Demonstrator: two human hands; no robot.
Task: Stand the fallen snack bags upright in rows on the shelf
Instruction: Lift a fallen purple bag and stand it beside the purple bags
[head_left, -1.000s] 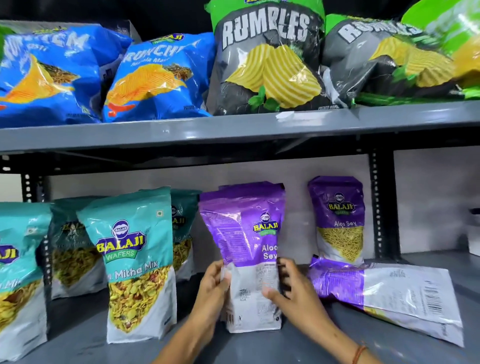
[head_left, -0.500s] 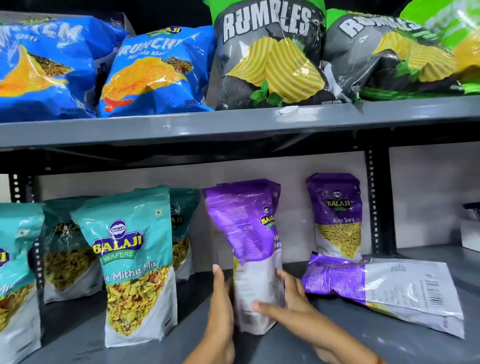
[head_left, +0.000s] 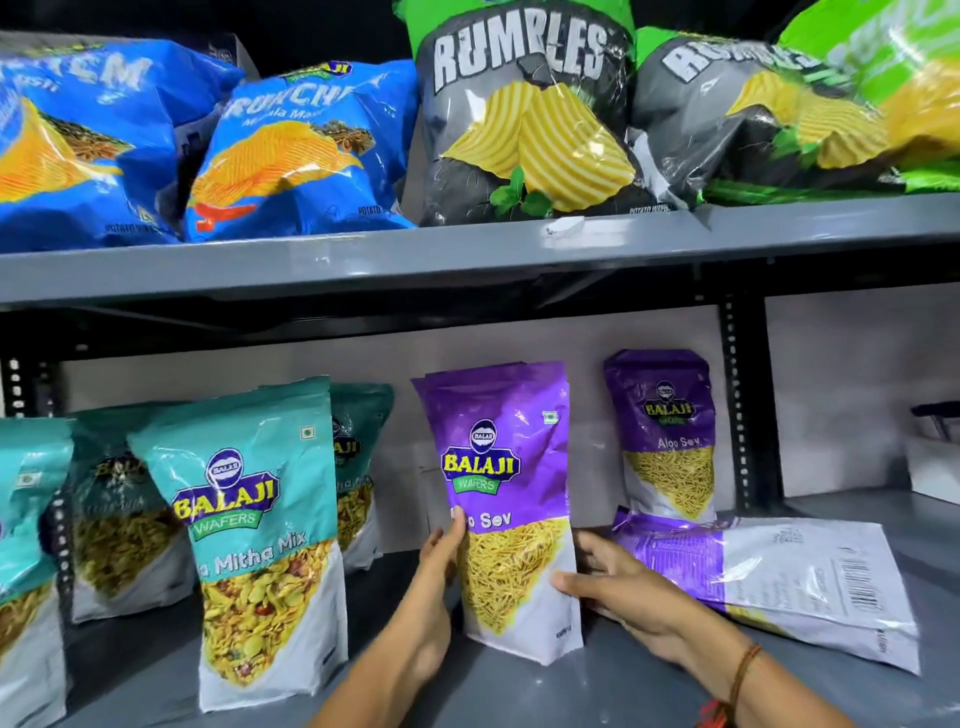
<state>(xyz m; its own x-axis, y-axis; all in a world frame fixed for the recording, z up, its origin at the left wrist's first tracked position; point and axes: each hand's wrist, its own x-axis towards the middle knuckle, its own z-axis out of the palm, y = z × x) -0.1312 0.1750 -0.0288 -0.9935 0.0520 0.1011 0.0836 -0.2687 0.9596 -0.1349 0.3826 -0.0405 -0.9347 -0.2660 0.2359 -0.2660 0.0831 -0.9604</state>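
Head: both hands' grip around purple bag (head_left: 511, 519)

Lower shelf (head_left: 649, 691): grey painted metal, smooth, slight sheen.
Purple bag (head_left: 511, 499): glossy plastic film, creased.
Teal bag (head_left: 260, 530): glossy plastic film.
Upright post (head_left: 748, 405): dark perforated metal.

A shop: grey metal shelving (head_left: 467, 260) stocked with branded chip bags (head_left: 524, 119) above, rows of snack pouches (head_left: 260, 519) below.
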